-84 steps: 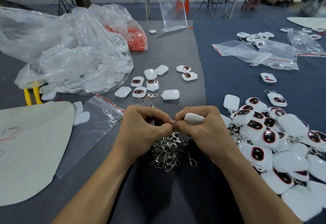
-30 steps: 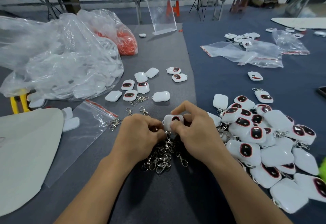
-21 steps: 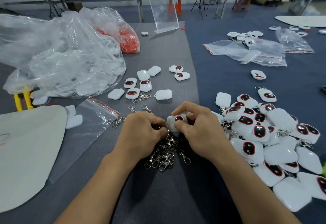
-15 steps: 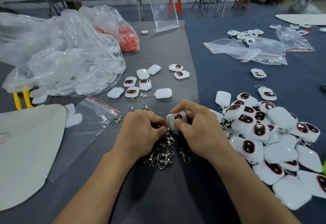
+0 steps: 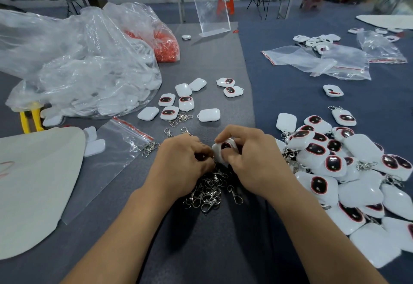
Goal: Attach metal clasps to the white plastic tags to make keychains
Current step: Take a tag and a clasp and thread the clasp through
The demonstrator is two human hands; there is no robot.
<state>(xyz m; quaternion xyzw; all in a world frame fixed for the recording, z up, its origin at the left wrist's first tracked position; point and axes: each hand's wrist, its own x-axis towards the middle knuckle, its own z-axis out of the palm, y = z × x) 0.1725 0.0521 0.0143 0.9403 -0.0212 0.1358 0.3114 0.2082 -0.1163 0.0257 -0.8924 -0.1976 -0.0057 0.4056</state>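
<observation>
My right hand (image 5: 252, 160) pinches a white plastic tag (image 5: 224, 150) with a dark red-rimmed window facing up, at the table's centre. My left hand (image 5: 181, 165) is curled tight against the tag's left edge; what its fingertips hold is hidden, probably a clasp. Under both hands lies a heap of metal clasps (image 5: 210, 191). Several loose white tags (image 5: 176, 104) lie beyond the hands. A big pile of tags with clasps attached (image 5: 339, 172) fills the right side.
A large clear bag of white tags (image 5: 78, 69) and a bag of orange parts (image 5: 166, 44) sit at the left. Small zip bags (image 5: 116, 149), (image 5: 317, 62), a white board (image 5: 33, 183), yellow-handled pliers (image 5: 28, 118) and an acrylic stand (image 5: 211, 9) are around.
The tag was turned from its blank side to window side up in my right hand. Both hands stay together over the clasp heap with only small finger movements.
</observation>
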